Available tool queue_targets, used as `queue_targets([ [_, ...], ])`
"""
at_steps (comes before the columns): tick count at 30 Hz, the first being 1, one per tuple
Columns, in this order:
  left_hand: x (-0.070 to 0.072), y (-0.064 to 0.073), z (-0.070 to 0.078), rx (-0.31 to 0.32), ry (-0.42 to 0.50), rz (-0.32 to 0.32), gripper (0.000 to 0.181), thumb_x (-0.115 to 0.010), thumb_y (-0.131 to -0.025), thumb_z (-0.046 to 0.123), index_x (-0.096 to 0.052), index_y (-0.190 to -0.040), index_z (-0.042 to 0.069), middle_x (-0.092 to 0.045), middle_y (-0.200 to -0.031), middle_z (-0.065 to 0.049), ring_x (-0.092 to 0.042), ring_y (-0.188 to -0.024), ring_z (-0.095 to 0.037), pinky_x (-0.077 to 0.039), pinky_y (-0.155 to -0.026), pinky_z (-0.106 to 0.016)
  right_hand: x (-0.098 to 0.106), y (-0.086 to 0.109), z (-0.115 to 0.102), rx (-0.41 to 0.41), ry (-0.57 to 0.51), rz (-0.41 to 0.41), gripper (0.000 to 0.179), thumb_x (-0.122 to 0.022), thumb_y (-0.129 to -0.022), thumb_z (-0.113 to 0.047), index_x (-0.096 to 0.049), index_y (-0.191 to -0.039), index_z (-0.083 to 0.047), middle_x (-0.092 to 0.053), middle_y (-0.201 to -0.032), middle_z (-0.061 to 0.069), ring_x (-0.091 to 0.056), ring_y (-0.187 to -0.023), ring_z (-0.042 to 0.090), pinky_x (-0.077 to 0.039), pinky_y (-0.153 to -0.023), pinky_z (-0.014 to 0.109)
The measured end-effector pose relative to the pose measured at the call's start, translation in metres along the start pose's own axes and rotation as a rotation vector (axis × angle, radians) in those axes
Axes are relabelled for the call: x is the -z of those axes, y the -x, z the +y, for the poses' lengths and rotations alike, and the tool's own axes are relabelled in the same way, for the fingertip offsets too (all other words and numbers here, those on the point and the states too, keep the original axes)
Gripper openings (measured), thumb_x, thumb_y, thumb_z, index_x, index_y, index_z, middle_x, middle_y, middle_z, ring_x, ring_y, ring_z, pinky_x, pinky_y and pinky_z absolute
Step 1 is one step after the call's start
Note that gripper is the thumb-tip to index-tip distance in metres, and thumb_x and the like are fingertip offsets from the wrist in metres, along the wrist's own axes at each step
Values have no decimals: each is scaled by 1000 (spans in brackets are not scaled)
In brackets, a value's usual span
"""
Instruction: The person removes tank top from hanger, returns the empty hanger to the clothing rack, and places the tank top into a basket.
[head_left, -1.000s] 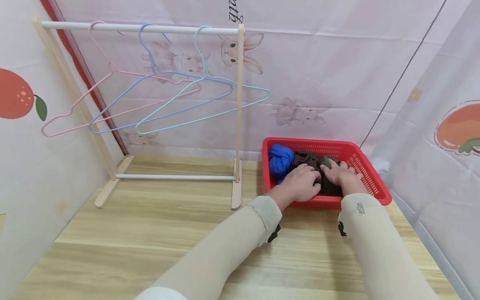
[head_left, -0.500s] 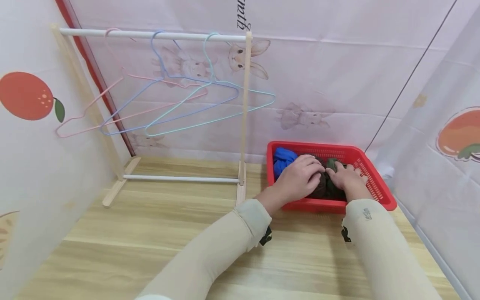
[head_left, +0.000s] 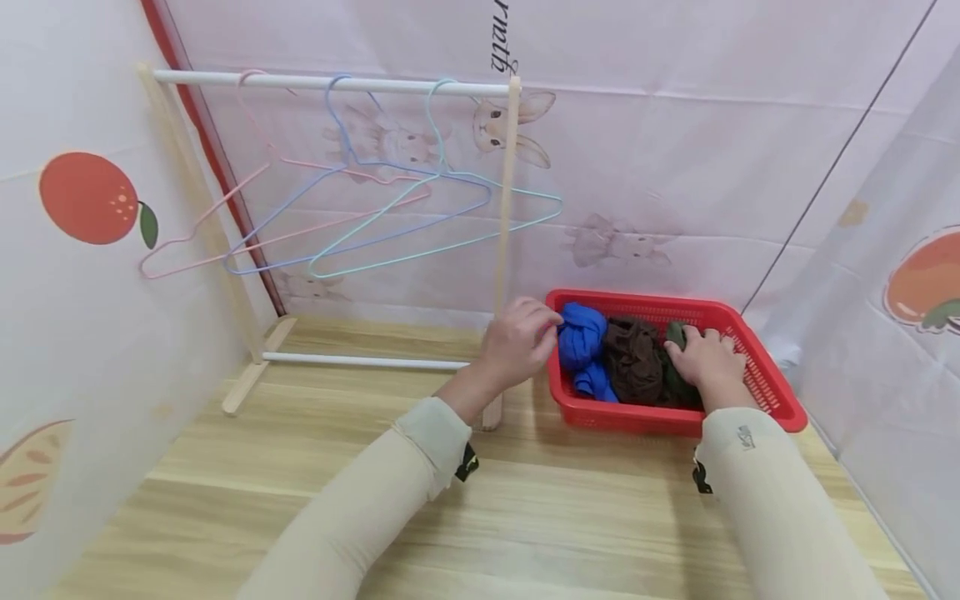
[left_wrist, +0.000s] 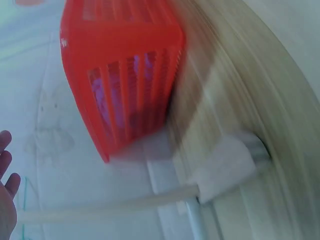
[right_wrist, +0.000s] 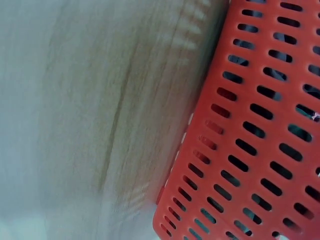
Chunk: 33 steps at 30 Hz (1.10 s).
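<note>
My left hand (head_left: 517, 343) hovers just outside the left rim of the red plastic basket (head_left: 626, 419), beside the rack's right post, with bent fingers and nothing in them. In the left wrist view its fingertips (left_wrist: 12, 185) show at the left edge, apart from the basket. Over the right part of the basket, my right hand (head_left: 708, 362) rests spread on a dark green cloth (head_left: 678, 385) and partly hides it. A crumpled brown cloth (head_left: 634, 362) lies in the middle, and a bunched blue cloth (head_left: 582, 337) at the left.
A wooden rack with a white top rail (head_left: 390, 84) stands left of the basket. From it hang a pink hanger (head_left: 191, 227), a blue hanger (head_left: 281, 215) and a mint-green hanger (head_left: 405, 262). Printed fabric walls (head_left: 675, 150) enclose the wooden table (head_left: 570, 508).
My left hand has moved left out of the basket, uncovering the brown and blue cloths. The right hand stays at the green cloth. The head view has shifted, so the scene sits slightly lower and further right.
</note>
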<state>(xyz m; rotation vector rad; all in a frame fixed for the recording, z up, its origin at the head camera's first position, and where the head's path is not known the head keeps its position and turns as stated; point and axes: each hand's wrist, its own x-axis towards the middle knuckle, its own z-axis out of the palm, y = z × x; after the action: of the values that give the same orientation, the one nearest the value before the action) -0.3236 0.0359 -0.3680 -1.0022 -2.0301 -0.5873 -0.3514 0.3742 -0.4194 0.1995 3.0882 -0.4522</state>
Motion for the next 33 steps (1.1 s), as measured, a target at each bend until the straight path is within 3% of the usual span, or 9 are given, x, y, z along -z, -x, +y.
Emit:
queue_targets([
  [8,6,21,-25,29,-40,-13,13,-64,-88,9,-74,-97,9,-74,-94,-2,-64,-94,-20,-52,-89,-31,0,0,7,18,-2,13,80,-50,-97,-51,-22,-154,-2,-22,-147,39,-16,-132,62,-15,-102,80],
  [12,12,33,-37,58,-84,-57,17,-65,-86,9,-74,-100,8,-74,-97,-4,-66,-94,-22,-53,-88,-34,-3,1,7,20,19,21,81,-50,-97,-52,-21,-154,-2,-23,-147,38,-18,-131,61,-13,-102,80],
  [19,25,44,-60,160,-165,-184,24,-63,-90,15,-71,-110,6,-73,-107,-7,-67,-101,-25,-53,-88,-38,4,-1,2,37,61,81,80,-51,-95,-53,-24,-153,-5,-25,-147,38,-19,-132,61,-8,-102,81],
  [24,34,48,-75,216,-189,-270,30,-61,-92,20,-68,-118,6,-71,-113,-9,-66,-106,-28,-53,-89,-41,6,-1,-4,52,72,81,79,-47,-97,-55,-25,-153,-5,-24,-148,38,-17,-134,61,-5,-102,81],
  [33,61,54,-94,453,-253,-488,54,-49,-100,42,-48,-143,9,-51,-144,-15,-47,-133,-35,-33,-108,-60,3,-3,-23,124,61,111,77,-38,-98,-59,-24,-155,-8,-23,-152,33,-16,-139,55,-6,-104,81],
])
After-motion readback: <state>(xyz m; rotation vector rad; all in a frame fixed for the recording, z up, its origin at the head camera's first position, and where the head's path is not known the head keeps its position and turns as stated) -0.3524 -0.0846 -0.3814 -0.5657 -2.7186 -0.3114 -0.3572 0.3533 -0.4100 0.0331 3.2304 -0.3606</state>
